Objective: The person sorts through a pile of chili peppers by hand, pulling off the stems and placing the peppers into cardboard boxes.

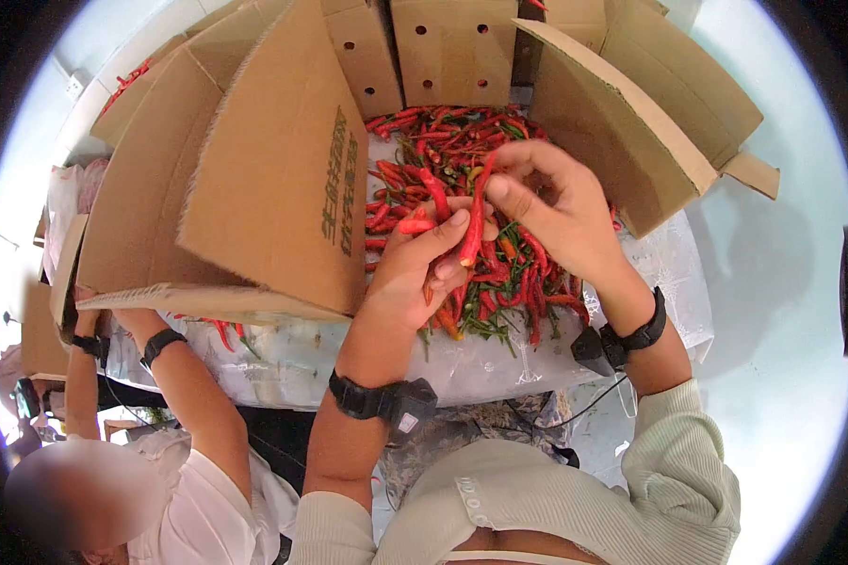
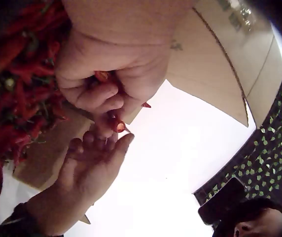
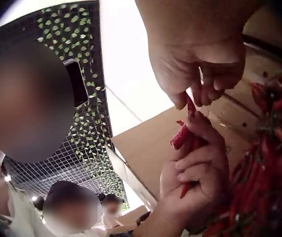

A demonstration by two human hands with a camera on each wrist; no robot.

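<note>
My left hand (image 1: 407,273) holds several red chili peppers, with one long red chili pepper (image 1: 475,231) standing out between thumb and fingers. A pale cut end (image 2: 121,127) shows on one chili in the left wrist view. My right hand (image 1: 567,207) pinches the upper tip of the long chili between thumb and forefinger. In the right wrist view the left hand (image 3: 197,170) is curled round the chilies below the right hand (image 3: 197,69). Under both hands spreads a pile of red chilies (image 1: 542,301) with green stems.
An open cardboard box (image 1: 283,179) stands at the left, another cardboard box (image 1: 612,122) at the right, and boxes with holes (image 1: 452,56) at the back. Plastic sheeting (image 1: 481,377) covers the table. Another person's arms (image 1: 193,372) reach in at the left.
</note>
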